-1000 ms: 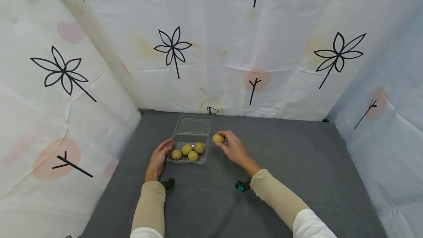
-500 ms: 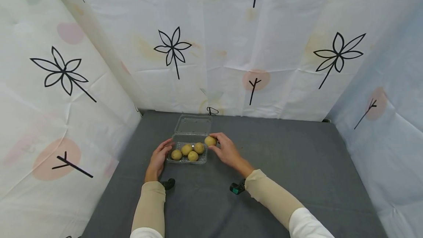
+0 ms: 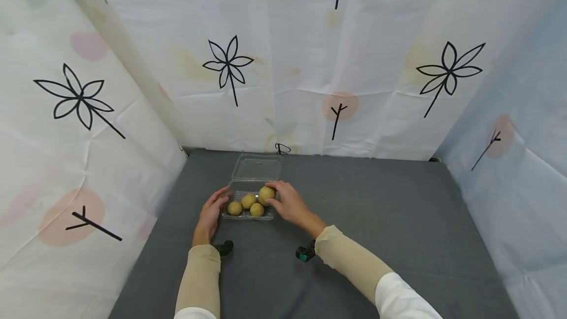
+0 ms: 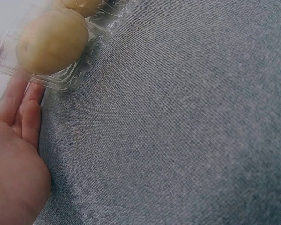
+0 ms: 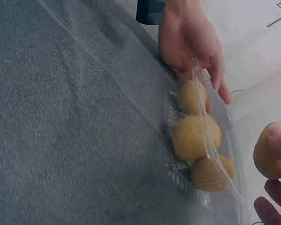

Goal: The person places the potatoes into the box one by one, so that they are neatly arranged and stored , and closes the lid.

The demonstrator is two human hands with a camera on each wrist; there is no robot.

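Note:
A clear plastic clamshell box (image 3: 253, 186) lies on the table with its lid (image 3: 257, 167) folded back. Inside sit several small yellow-brown potatoes (image 3: 235, 208). My right hand (image 3: 290, 206) pinches another potato (image 5: 267, 152) between thumb and fingers, above the right part of the box. In the head view this potato overlaps the box's far right corner and covers what lies beneath. My left hand (image 3: 208, 218) rests along the box's left side, its fingers (image 4: 11, 98) fairly straight against the clear wall.
A dark grey cloth covers the table (image 3: 376, 220). Patterned white curtains (image 3: 301, 63) stand behind it and at both sides, close to the box at the back. A black wrist camera (image 3: 305, 252) sits below the right wrist, another (image 3: 225, 248) by the left.
My right hand has carried its potato leftward, from beside the box to over its right part. The left hand has stayed at the box's left side. The head view has shifted slightly.

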